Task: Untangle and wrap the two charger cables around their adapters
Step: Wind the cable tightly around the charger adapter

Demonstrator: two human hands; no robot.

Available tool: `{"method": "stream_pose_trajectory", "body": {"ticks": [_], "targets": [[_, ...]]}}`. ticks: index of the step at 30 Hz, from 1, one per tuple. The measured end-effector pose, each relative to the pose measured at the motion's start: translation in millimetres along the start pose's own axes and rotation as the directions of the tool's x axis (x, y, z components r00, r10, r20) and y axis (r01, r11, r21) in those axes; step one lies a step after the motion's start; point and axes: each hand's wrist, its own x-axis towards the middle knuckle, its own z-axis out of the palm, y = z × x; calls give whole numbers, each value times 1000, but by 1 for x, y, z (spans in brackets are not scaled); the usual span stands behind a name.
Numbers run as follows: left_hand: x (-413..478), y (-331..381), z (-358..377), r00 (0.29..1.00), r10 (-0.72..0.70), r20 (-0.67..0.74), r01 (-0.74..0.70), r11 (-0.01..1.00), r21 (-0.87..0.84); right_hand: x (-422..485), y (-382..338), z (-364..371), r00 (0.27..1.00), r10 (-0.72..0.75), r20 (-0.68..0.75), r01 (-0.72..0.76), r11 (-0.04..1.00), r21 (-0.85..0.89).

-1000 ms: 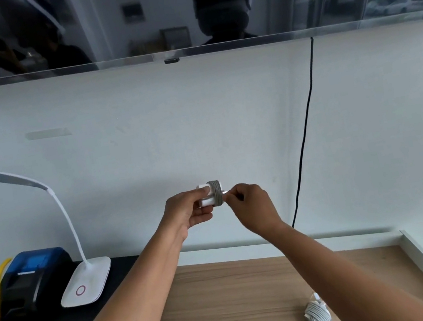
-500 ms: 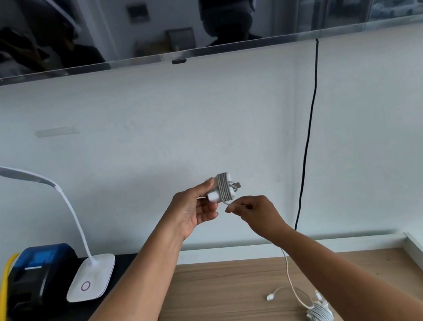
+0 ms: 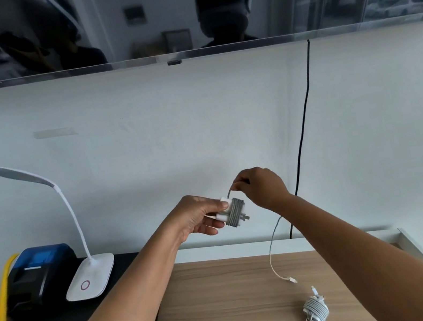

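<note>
Gripping the white adapter [image 3: 224,203] between thumb and curled fingers, the left hand [image 3: 197,216] holds it in the air above the far edge of the wooden table [image 3: 226,313], with its prongs pointing right. The grey cable [image 3: 234,214] sits in tight turns around the adapter. The right hand [image 3: 262,189] pinches the cable just above the adapter, and the loose tail hangs toward the table. A second wrapped charger [image 3: 316,310] lies on the table beside the right forearm.

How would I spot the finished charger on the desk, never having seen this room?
Find the wooden desk top below the white wall. Near its right front lies a small white charger bundle. Unlike the adapter in the left hand, whose cable tail dangles loose, it lies untouched and fully wound.
</note>
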Motion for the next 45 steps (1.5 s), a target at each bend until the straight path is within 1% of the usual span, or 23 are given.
{"method": "stream_pose_trajectory", "body": {"ticks": [3,6,9,15,19,22,26,29,33,35,37,40,42,45], "targets": [[6,-6,1,994,26,-104,-26,1000,8,-3,-10,-6,998,-54,-27,52,997,-64],[11,-8,2,979,30,-201,-46,996,-77,-9,-16,-5,994,-80,-72,72,993,-96],[13,-7,2,968,6,-250,-56,979,-194,-18,-18,2,993,-59,-104,52,997,-63],[18,-9,1,942,-37,-333,-87,932,-352,-40,-17,23,987,-45,-154,52,998,36],[19,-6,2,937,-61,-344,-106,889,-446,-53,-14,40,994,6,-105,8,992,128],[19,-6,4,938,-61,-341,-113,876,-468,-59,-9,52,997,49,-58,-39,984,174],[17,-4,5,943,-53,-329,-123,862,-491,-63,-3,63,998,57,-24,-51,980,193],[14,-4,5,957,-47,-285,-97,878,-469,-59,6,66,995,95,-12,-89,968,236],[8,1,2,977,-40,-209,-43,926,-375,-52,19,66,989,145,29,-148,949,277],[4,5,-1,991,-25,-133,-20,945,-327,-49,22,62,984,168,51,-175,940,291],[-1,9,-2,999,-23,-26,15,964,-266,-44,24,56,981,186,58,-195,937,289],[-7,14,0,993,-41,110,56,989,-134,-33,29,45,980,194,35,-197,952,232],[-9,16,1,990,-47,136,54,998,-46,-27,29,34,988,155,12,-154,965,213],[-7,13,4,995,-31,91,27,998,49,-17,24,15,992,122,-16,-117,976,183]]}}
